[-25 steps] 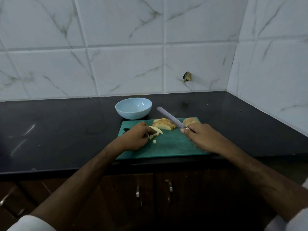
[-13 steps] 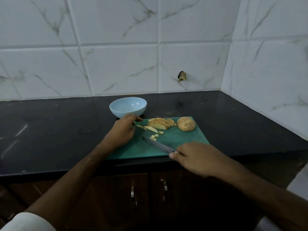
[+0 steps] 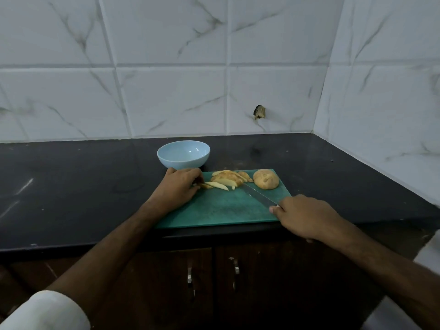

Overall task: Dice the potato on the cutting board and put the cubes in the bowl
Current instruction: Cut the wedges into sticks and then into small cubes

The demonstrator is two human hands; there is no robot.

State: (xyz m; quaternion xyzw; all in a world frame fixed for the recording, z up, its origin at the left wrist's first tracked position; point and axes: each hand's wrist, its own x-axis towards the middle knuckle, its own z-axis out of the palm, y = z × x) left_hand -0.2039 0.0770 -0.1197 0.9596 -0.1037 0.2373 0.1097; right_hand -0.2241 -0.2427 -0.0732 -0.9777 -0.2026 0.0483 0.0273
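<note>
My left hand (image 3: 177,189) rests on the far left part of the green cutting board (image 3: 221,208), fingers curled down onto the end of a pale potato strip (image 3: 217,185) and pinching it against the board. Just right of that strip lies a heap of potato slices (image 3: 229,177), skin side up on some, and beyond them, near the board's far right corner, sits the uncut potato half (image 3: 266,179), dome upward. My right hand (image 3: 307,216) is at the near right corner of the board, fingers wrapped round the handle of the knife (image 3: 259,194); the handle itself is hidden inside my grip. The blade lies low over the board and points away to the left, its tip reaching the edge of the slice heap. The light blue bowl (image 3: 183,154) stands on the black bench (image 3: 71,186) just behind the board's far left corner, close to my left hand's knuckles; I can see no potato inside it from this angle. Both my forearms are bare, with a white sleeve (image 3: 45,310) at my left elbow.
</note>
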